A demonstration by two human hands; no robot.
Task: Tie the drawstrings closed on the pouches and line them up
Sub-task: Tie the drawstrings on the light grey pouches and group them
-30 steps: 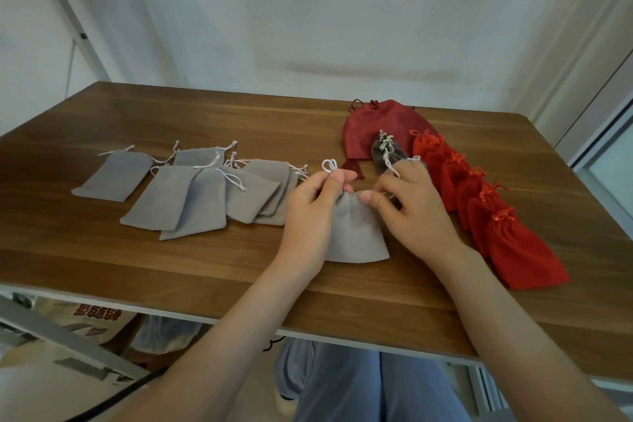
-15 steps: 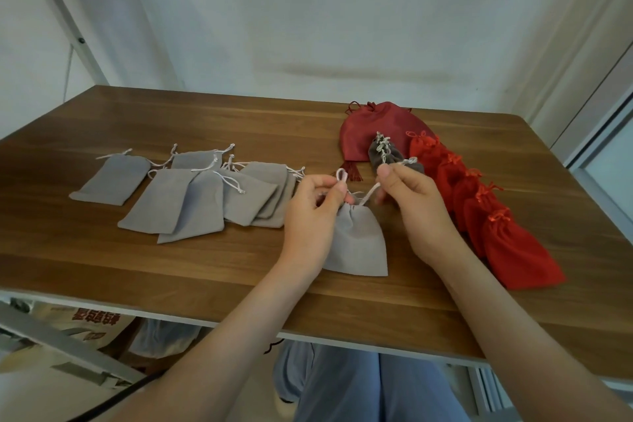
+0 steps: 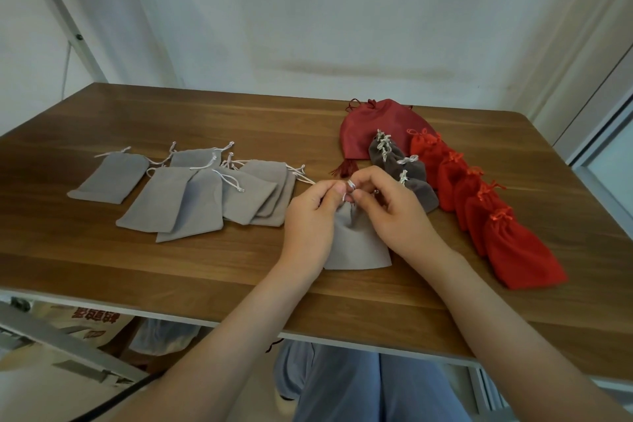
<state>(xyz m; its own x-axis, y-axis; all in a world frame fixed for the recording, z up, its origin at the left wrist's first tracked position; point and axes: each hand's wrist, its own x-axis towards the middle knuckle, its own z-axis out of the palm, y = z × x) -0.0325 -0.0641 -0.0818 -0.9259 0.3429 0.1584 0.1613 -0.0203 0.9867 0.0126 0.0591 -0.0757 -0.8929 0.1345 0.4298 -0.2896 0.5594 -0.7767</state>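
A grey pouch (image 3: 356, 247) lies in front of me on the wooden table (image 3: 171, 267), its neck gathered. My left hand (image 3: 310, 216) and my right hand (image 3: 390, 212) meet above its neck, each pinching the white drawstring (image 3: 351, 184). Several flat grey pouches (image 3: 191, 195) with loose strings lie in a pile to the left. To the right, tied dark grey pouches (image 3: 407, 175) form a short row beside a row of tied red pouches (image 3: 496, 226).
A larger dark red pouch (image 3: 373, 130) with a tassel lies behind the rows. The table's front edge runs just below my forearms. A white wall stands behind the table and a metal frame post (image 3: 61, 10) rises at the far left.
My hands have come together over the pouch neck; before, the right hand was pulling the string out to the right. The pouch neck is now drawn tighter.
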